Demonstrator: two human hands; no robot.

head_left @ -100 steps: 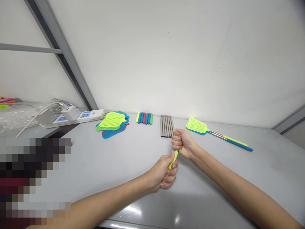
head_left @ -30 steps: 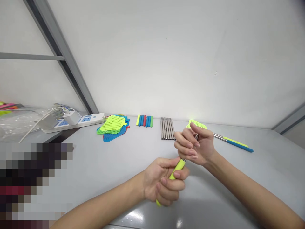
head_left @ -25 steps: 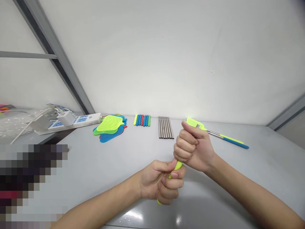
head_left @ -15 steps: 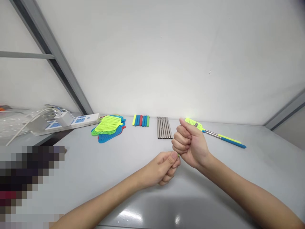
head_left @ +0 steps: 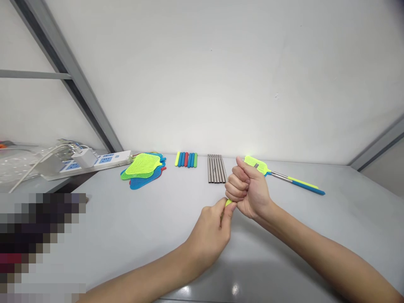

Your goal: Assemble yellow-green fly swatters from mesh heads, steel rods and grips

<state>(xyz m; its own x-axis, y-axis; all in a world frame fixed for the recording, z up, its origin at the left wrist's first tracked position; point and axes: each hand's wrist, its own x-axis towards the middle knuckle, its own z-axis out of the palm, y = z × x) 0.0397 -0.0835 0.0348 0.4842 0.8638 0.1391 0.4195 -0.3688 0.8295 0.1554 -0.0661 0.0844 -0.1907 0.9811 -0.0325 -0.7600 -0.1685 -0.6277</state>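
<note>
Over the middle of the table, my left hand is closed, thumb and fingers pinching a yellow-green handle grip of which only a short bit shows. Right above it, my right hand forms a fist around the upper part of that piece, thumb pointing up; what lies inside the fist is hidden. The two hands touch. Behind them lies a row of metal tubes. To their left are several coloured handle grips side by side.
Perforated fly swatter heads in yellow-green, green and blue are piled at left. Assembled fly swatters lie at right, partly behind my right hand. A white power strip with plugs and cables sits at the left edge. A wall closes the back.
My left hand has turned over, its back now facing up, with the wrist lower. More of the yellow-green piece shows between the hands. My right fist has shifted slightly left.
</note>
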